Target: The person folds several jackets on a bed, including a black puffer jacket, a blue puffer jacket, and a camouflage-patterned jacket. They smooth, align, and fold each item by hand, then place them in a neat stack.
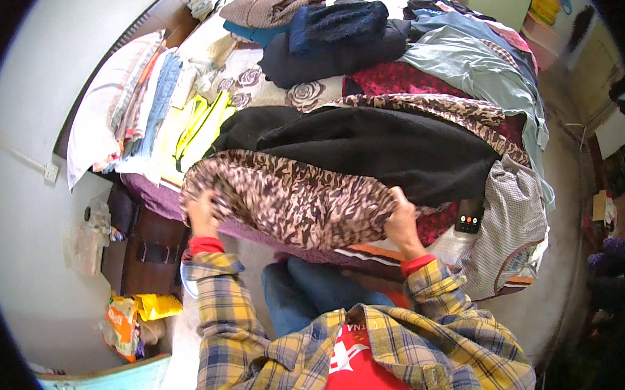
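A brown-and-black patterned cloth garment with a black fleecy lining point(368, 142) lies across the near side of a bed. Its patterned flap point(296, 201) is lifted along the near edge and looks blurred at the left. My left hand point(203, 211) grips the flap's left end, the fingers partly hidden by the fabric. At the flap's right end, my right hand point(403, 221) is closed on the cloth. Past the lining, another patterned part point(447, 106) lies spread over a red-and-black cloth point(402, 77).
Bright yellow clothing point(199, 127) and a stack of folded fabrics point(137, 104) lie left. Dark folded clothes point(335, 46) sit farther back. At right are a pale green garment point(466, 62), a checked grey cloth point(514, 202) and a phone point(469, 218) near the bed's edge.
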A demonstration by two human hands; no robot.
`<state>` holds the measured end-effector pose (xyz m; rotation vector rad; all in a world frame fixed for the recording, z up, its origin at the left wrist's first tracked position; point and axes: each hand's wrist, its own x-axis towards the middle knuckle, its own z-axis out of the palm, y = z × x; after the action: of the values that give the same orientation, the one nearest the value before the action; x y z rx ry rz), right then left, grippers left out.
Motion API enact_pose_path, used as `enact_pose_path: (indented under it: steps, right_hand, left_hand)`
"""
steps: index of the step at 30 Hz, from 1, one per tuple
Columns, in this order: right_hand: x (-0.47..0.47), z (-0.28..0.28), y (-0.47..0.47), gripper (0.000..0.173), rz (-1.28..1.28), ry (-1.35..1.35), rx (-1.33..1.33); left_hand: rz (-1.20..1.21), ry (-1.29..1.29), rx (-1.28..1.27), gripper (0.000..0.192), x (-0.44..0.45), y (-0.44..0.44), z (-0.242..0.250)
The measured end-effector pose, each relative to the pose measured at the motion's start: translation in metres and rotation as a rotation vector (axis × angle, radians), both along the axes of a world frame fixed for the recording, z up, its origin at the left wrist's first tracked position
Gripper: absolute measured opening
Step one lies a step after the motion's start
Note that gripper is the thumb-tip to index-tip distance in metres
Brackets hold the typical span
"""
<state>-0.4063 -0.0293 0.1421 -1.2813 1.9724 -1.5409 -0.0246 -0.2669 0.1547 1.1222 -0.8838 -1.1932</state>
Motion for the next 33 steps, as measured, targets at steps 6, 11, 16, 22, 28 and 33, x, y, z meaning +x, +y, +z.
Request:
enact_pose_path:
  steps: [6, 11, 16, 22, 28, 33]
  right_hand:
    - [0.117, 0.057, -0.008, 0.007, 0.375, -0.329, -0.084]
    - [0.206, 0.084, -0.030, 0.032, 1.067, -0.317, -0.010]
    - [0.134, 0.065, -0.013, 0.053, 0.881, -0.116, -0.218]
    - [-0.142, 0.023, 0.008, 0.045, -0.255, 0.568, 0.025]
    - [-0.274, -0.018, -0.001, 0.046, -0.299, 0.770, 0.578]
    - [-0.221, 0.079, -0.031, 0.023, -0.485, 0.629, 0.336]
  left_hand:
    - [0.166, -0.810, -0.640, 0.038, -0.042, -0.101, 0.250]
    - [-0.031, -1.213, -0.541, 0.051, -0.069, -0.157, 0.249]
    - [-0.207, -1.212, -0.320, 0.077, -0.013, -0.109, 0.074]
    - [-0.424, -0.975, -0.236, 0.084, 0.012, 0.087, -0.055]
    - [-0.450, -1.067, -0.139, 0.099, 0.013, 0.154, -0.097]
    - [-0.261, -1.011, -0.025, 0.096, 0.016, 0.151, -0.128]
